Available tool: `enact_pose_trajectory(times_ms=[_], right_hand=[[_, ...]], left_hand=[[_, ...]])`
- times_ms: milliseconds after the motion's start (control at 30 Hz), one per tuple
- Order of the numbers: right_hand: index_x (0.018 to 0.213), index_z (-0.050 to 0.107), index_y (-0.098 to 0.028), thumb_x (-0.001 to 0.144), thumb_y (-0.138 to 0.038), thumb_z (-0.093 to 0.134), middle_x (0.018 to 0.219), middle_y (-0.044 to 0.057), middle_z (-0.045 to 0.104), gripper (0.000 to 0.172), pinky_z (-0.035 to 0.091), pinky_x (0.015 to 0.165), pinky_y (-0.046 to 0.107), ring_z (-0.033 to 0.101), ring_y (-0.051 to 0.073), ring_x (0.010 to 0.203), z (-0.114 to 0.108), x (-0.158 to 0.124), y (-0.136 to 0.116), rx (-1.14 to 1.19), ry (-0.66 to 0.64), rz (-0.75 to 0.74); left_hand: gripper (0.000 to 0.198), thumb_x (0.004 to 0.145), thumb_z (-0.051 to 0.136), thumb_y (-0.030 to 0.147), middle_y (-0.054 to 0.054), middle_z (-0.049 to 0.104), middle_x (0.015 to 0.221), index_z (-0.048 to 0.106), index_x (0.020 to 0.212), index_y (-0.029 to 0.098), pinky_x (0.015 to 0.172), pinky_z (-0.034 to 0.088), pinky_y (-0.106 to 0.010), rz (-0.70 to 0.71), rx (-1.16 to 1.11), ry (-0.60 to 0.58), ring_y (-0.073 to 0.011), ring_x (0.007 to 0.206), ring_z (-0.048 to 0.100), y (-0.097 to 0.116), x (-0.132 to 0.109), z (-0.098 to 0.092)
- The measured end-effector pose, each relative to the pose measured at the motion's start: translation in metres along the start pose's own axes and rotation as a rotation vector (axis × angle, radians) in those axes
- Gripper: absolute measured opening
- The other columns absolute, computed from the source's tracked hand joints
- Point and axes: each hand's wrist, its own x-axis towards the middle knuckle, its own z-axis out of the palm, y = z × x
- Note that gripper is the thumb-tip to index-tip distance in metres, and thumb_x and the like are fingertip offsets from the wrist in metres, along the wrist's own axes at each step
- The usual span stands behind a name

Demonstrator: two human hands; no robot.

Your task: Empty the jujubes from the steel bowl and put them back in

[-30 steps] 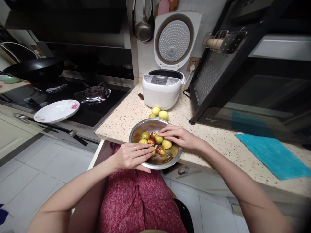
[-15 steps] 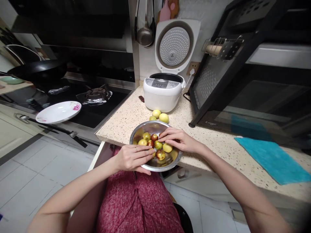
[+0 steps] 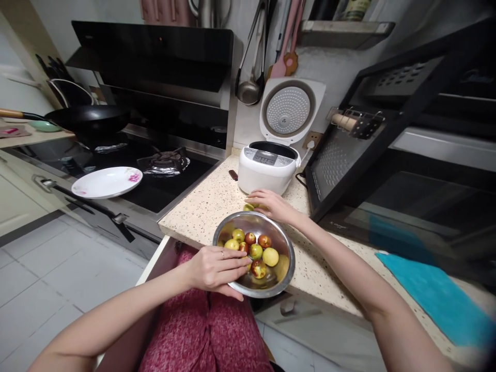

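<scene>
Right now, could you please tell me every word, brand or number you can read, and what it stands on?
None can be read with certainty.
Rice cooker control panel: marks too small and blurred.
Black oven, lower front: small mark, too blurred.
Jar above: label cut off by the picture's edge, unreadable.

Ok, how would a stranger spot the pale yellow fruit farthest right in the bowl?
Find the white rice cooker on the counter. Nearer the person, at the counter's edge, is a metal bowl. Inside, the yellow fruit lies farthest right, paler and plainer than the red-brown one beside it.
</scene>
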Motion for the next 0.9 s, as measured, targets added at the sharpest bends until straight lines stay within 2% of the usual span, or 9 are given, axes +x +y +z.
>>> enact_pose_trajectory(times_ms=[167, 300, 400, 467, 567, 633, 767, 900], right_hand=[[0.120, 0.071, -0.020, 0.091, -0.016, 0.066, 0.122, 0.012, 0.071, 0.030, 0.046, 0.099, 0.045, 0.059, 0.028, 0.121, 0.005, 0.022, 0.008, -0.098, -0.188, -0.022], [0.109, 0.074, -0.020, 0.091, -0.017, 0.066, 0.109, 0.011, 0.074, 0.019, 0.045, 0.096, 0.043, 0.063, 0.026, 0.109, 0.012, 0.027, 0.010, -0.094, -0.229, -0.052], [0.110, 0.070, -0.018, 0.092, -0.022, 0.065, 0.106, 0.012, 0.072, 0.019, 0.047, 0.092, 0.042, 0.063, 0.026, 0.100, 0.010, 0.025, 0.008, -0.069, -0.164, -0.031], [0.113, 0.065, -0.017, 0.093, -0.026, 0.065, 0.106, 0.012, 0.071, 0.022, 0.049, 0.091, 0.044, 0.063, 0.027, 0.099, 0.002, 0.021, 0.003, -0.038, -0.069, -0.006], [0.118, 0.059, -0.017, 0.094, -0.028, 0.063, 0.112, 0.013, 0.069, 0.027, 0.051, 0.091, 0.043, 0.065, 0.027, 0.101, -0.016, 0.009, -0.015, 0.058, 0.092, 0.050], [0.120, 0.056, -0.019, 0.096, -0.029, 0.062, 0.114, 0.011, 0.068, 0.027, 0.053, 0.091, 0.042, 0.066, 0.026, 0.103, -0.024, -0.003, -0.033, 0.123, 0.119, 0.073], [0.126, 0.054, -0.020, 0.098, -0.024, 0.056, 0.119, 0.012, 0.066, 0.029, 0.053, 0.096, 0.043, 0.064, 0.026, 0.110, -0.025, -0.027, -0.063, 0.127, -0.026, 0.026], [0.129, 0.056, -0.021, 0.099, -0.018, 0.053, 0.124, 0.013, 0.063, 0.031, 0.053, 0.097, 0.044, 0.061, 0.027, 0.115, -0.017, -0.039, -0.067, 0.085, -0.148, 0.007]], left_hand=[[0.045, 0.092, 0.065, 0.052, -0.005, 0.078, 0.113, 0.072, 0.108, 0.011, 0.090, 0.064, -0.026, 0.006, -0.011, 0.027, -0.0177, 0.112, 0.073, -0.002, -0.004, 0.003], [0.047, 0.094, 0.061, 0.054, -0.005, 0.078, 0.112, 0.072, 0.107, 0.011, 0.088, 0.065, -0.027, 0.003, -0.022, 0.037, -0.0183, 0.110, 0.074, -0.004, -0.005, 0.005], [0.045, 0.095, 0.060, 0.053, -0.005, 0.078, 0.112, 0.073, 0.107, 0.012, 0.087, 0.065, -0.026, 0.004, -0.020, 0.042, -0.0178, 0.110, 0.074, -0.004, -0.006, 0.005], [0.043, 0.095, 0.059, 0.052, -0.004, 0.078, 0.113, 0.073, 0.107, 0.013, 0.088, 0.065, -0.026, 0.003, -0.022, 0.047, -0.0175, 0.112, 0.073, -0.004, -0.007, 0.006], [0.045, 0.095, 0.059, 0.053, -0.006, 0.077, 0.115, 0.071, 0.110, 0.013, 0.089, 0.065, -0.028, -0.006, -0.036, 0.041, -0.0184, 0.115, 0.071, -0.004, -0.010, 0.007], [0.045, 0.093, 0.062, 0.052, -0.006, 0.077, 0.116, 0.071, 0.112, 0.013, 0.089, 0.065, -0.029, -0.011, -0.045, 0.033, -0.0192, 0.118, 0.070, -0.004, -0.011, 0.007], [0.039, 0.093, 0.062, 0.050, -0.004, 0.077, 0.116, 0.072, 0.110, 0.016, 0.087, 0.066, -0.028, -0.014, -0.049, 0.033, -0.0193, 0.120, 0.069, -0.005, -0.010, 0.006], [0.040, 0.095, 0.058, 0.050, -0.004, 0.078, 0.113, 0.073, 0.108, 0.014, 0.086, 0.066, -0.028, -0.009, -0.059, 0.044, -0.0195, 0.117, 0.071, -0.008, -0.008, 0.005]])
